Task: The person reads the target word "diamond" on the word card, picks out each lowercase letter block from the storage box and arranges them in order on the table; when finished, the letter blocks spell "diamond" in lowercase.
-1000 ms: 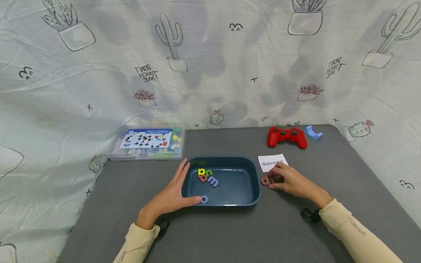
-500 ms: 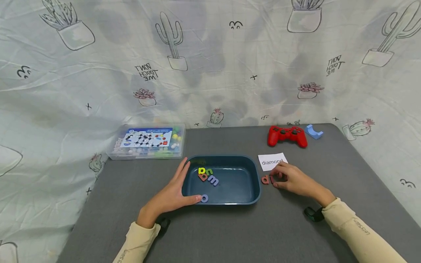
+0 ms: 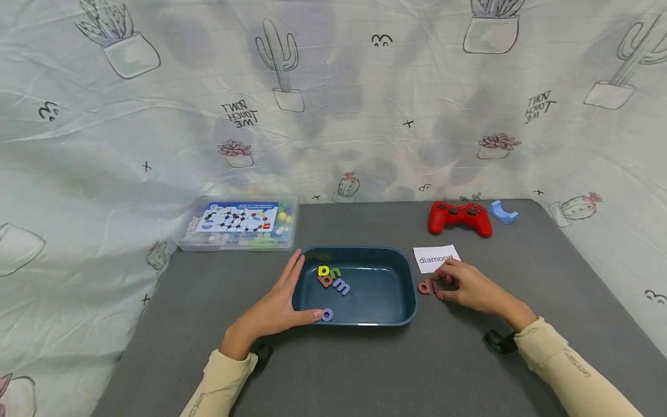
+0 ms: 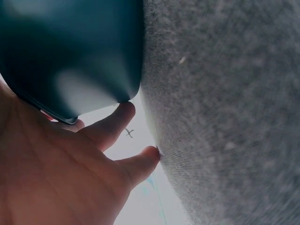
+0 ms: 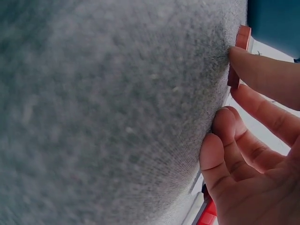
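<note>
A dark blue tray (image 3: 359,318) sits on the table, my left hand (image 3: 276,307) holding its near left corner. The left fingers spread along the outer wall and the thumb lies over the front rim. Inside are a purple letter o (image 3: 327,314) beside the thumb, a purple m (image 3: 341,286), a green n (image 3: 335,272), a yellow letter (image 3: 323,270) and a reddish letter (image 3: 325,281). Right of the tray lies a reddish letter d (image 3: 424,286). Just beside it my right hand (image 3: 469,288) pinches a reddish letter i (image 3: 435,286) at the table, between thumb and index finger.
A white card (image 3: 429,255) printed "diamond" lies behind the right fingers. Farther back are a red game controller (image 3: 461,218) and a light blue curved piece (image 3: 503,212). A clear plastic case (image 3: 237,242) stands at the back left, before a cactus-print cloth (image 3: 333,116).
My right hand has shifted slightly right with the letter i, widening its gap from the d. The left hand and tray hold still; the whole head view has shifted a little.
</note>
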The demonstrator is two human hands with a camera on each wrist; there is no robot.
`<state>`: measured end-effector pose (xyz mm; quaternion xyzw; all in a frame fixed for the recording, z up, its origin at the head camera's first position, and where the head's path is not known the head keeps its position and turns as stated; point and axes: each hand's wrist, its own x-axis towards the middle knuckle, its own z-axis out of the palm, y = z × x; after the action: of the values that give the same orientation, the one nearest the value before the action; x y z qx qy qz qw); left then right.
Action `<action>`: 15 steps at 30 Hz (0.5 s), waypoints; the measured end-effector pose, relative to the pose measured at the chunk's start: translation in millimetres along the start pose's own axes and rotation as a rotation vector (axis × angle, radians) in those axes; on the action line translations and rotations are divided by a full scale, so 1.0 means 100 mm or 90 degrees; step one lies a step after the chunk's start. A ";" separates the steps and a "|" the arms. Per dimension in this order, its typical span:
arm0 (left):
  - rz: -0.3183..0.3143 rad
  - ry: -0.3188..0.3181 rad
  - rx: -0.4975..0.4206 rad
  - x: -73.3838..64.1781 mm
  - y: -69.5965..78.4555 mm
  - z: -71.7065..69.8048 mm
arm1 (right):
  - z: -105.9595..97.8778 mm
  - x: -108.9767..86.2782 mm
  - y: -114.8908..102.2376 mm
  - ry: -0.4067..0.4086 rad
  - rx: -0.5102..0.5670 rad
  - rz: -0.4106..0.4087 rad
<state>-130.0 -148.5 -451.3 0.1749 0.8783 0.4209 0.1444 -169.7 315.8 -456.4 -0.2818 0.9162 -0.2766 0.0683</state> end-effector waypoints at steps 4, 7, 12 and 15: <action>0.002 -0.002 0.000 0.00 0.01 0.00 | 0.00 -0.01 -0.01 0.002 0.001 -0.002; 0.000 -0.004 -0.002 0.00 0.03 0.00 | -0.01 -0.01 -0.02 0.002 0.003 -0.001; -0.002 -0.005 -0.004 0.00 0.02 0.00 | 0.00 0.00 -0.01 0.002 0.002 -0.006; -0.002 -0.006 -0.003 0.00 0.01 -0.01 | 0.01 0.00 -0.01 0.000 0.001 -0.008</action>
<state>-130.0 -148.5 -450.0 0.1752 0.8768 0.4219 0.1497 -169.3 314.8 -456.7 -0.2874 0.9142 -0.2780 0.0667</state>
